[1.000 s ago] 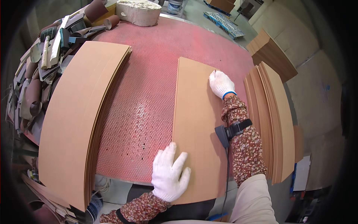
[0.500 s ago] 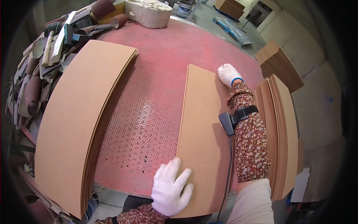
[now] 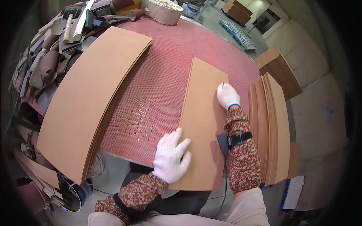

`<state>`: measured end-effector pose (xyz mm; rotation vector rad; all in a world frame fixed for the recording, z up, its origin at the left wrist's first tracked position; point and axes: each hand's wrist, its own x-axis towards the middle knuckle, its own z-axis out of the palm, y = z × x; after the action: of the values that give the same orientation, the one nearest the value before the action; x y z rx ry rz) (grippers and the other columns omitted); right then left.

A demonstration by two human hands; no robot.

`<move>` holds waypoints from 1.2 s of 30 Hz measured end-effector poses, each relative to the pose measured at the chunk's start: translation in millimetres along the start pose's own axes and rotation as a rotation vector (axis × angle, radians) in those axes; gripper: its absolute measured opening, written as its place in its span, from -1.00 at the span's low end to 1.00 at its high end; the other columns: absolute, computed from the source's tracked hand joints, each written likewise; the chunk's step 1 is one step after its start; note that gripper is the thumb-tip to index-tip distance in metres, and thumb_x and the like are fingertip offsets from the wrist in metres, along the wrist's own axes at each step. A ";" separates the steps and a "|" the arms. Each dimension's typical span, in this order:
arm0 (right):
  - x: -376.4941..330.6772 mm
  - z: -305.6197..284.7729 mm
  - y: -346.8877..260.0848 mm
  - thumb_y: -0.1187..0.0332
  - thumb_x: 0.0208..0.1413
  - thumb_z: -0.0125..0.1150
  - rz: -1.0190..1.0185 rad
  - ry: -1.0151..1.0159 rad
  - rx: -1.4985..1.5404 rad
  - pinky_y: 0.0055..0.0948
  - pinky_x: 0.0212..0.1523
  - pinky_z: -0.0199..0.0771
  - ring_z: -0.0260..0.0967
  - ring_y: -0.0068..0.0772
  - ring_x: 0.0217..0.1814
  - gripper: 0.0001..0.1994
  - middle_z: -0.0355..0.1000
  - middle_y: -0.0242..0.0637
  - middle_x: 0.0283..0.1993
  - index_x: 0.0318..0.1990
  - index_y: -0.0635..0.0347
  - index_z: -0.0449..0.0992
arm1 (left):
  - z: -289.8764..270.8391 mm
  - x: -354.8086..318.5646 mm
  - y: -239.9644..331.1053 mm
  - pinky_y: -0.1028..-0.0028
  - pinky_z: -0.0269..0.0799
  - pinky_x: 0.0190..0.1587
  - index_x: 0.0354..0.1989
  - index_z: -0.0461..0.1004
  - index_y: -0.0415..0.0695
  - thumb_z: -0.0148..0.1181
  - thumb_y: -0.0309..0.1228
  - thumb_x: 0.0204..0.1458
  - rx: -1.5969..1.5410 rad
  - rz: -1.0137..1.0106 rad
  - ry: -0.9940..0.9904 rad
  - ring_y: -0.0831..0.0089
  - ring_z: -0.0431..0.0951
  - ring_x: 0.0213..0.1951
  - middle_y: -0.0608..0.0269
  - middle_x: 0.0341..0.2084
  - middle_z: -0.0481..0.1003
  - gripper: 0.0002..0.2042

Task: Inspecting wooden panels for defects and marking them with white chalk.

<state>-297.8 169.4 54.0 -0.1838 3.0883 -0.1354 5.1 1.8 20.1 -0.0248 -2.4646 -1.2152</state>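
A long tan wooden panel [image 3: 203,132] lies lengthwise before me on a red mesh-covered table [image 3: 162,75]. My left hand [image 3: 170,156], in a white knit glove, rests with fingers spread on the panel's near left edge. My right hand [image 3: 228,96], gloved the same way, is closed at the panel's right edge, towards its far end. Whatever its fingers hold, if anything, is hidden. A black strap with a small grey device [image 3: 223,144] is round my right forearm; a cable hangs from the device.
A stack of tan panels [image 3: 94,90] stands on the left, another stack [image 3: 277,132] on the right. Sandpaper rolls, blocks and a brush [image 3: 68,28] crowd the far left. At the back sits a thick pale roll [image 3: 162,11]. Beyond are a blue pallet [image 3: 237,34] and brown boards [image 3: 279,71].
My right hand has come nearer along the panel's right edge and stays closed. My left hand keeps its place on the near left edge. The whole view has shifted, showing more floor below.
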 end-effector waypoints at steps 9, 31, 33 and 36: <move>-167.2 4.7 9.3 0.01 0.51 -0.21 0.068 0.004 0.023 0.25 0.04 0.59 0.61 0.37 0.00 -0.49 0.64 0.23 -0.09 -0.08 0.26 0.57 | 22.1 3.1 -12.7 -0.02 0.28 0.42 0.10 0.61 -0.16 0.35 -0.41 0.05 0.014 0.043 0.049 -0.22 0.44 0.28 -0.26 0.32 0.42 -0.61; -415.5 9.8 -13.6 0.13 0.48 0.07 0.059 0.158 0.091 0.05 -0.53 0.53 0.56 0.12 -0.56 -0.67 0.52 0.01 -0.60 -0.26 0.16 0.52 | 22.5 5.1 -15.1 -0.01 0.31 0.40 0.09 0.61 -0.17 0.29 -0.42 0.11 0.024 0.055 0.050 -0.20 0.43 0.28 -0.22 0.30 0.44 -0.66; -415.9 7.3 -24.4 0.14 0.49 0.08 0.038 0.172 0.145 0.05 -0.55 0.52 0.56 0.13 -0.57 -0.68 0.51 0.01 -0.60 -0.27 0.16 0.51 | 21.6 7.3 -16.1 0.00 0.32 0.39 0.08 0.61 -0.18 0.29 -0.42 0.11 0.007 0.061 0.059 -0.20 0.44 0.27 -0.22 0.29 0.45 -0.66; -412.5 5.9 -31.5 0.14 0.49 0.08 0.041 0.118 0.142 0.06 -0.55 0.52 0.56 0.12 -0.56 -0.68 0.51 0.01 -0.61 -0.28 0.15 0.51 | 23.3 7.9 -16.9 0.01 0.32 0.38 0.07 0.61 -0.18 0.29 -0.43 0.11 -0.002 0.053 0.058 -0.20 0.44 0.27 -0.22 0.29 0.45 -0.67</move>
<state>115.4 187.4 67.3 -0.1105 3.1804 -0.3759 -13.2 7.9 -2.7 -0.0550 -2.3978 -1.1799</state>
